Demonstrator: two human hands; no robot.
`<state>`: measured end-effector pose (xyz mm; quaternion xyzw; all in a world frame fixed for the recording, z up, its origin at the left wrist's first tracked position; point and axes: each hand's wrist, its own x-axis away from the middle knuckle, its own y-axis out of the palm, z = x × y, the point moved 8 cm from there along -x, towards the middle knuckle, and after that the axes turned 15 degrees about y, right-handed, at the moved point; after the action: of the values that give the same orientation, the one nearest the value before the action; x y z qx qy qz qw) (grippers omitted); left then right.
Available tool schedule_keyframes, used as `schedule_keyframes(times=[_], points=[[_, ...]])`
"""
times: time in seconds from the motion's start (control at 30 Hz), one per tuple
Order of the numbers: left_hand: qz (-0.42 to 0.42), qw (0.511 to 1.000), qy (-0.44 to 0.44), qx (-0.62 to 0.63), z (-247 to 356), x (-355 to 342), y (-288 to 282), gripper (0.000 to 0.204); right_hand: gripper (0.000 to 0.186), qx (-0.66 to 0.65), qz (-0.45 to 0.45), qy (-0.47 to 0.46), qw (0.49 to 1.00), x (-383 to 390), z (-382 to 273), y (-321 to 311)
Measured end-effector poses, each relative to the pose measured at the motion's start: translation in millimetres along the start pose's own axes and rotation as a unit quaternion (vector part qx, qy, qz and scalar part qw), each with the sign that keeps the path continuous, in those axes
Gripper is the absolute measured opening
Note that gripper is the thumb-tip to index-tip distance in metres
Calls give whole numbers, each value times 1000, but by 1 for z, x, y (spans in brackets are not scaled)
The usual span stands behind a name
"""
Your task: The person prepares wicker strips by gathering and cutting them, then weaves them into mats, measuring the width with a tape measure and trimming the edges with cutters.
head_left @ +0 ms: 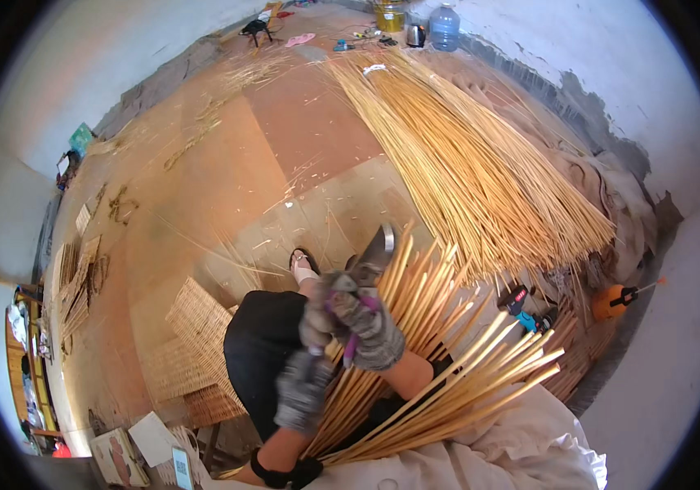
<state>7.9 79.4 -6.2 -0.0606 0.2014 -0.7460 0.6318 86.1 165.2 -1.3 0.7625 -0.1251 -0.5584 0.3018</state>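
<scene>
My right hand (376,333), in a grey knit glove, is closed around the purple handle (351,349) of a cutting tool with a broad curved metal blade (379,245) pointing away from me. Close to its left, a blurred grey shape (317,314) meets the tool; what it is cannot be made out. My left hand (304,390), also gloved, is lower and smeared by motion, its fingers unclear. Peeled pale rods (415,286) lie in a bundle beneath my right hand and forearm. More rods (481,363) spread to the right across my lap, next to black cloth (264,351).
A large spread of long rods (481,171) covers the floor ahead right. A cordless drill (521,306) and an orange spray bottle (611,302) stand right. Woven panels (199,322) lie left. A water jug (445,28) and a kettle (416,35) stand by the far wall.
</scene>
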Motion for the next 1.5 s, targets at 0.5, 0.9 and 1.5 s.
schedule_keyframes(times=[0.5,0.9,1.5], points=[[-337,935,-74,-79,51,39,27,38,33,15,411,122,903,-16,-20,2],[-11,934,-226,277,20,35,-18,31,53,174,426,156,874,-7,-29,13],[6,941,-238,240,22,53,-30,30,17,-8,542,-13,840,13,-36,12]])
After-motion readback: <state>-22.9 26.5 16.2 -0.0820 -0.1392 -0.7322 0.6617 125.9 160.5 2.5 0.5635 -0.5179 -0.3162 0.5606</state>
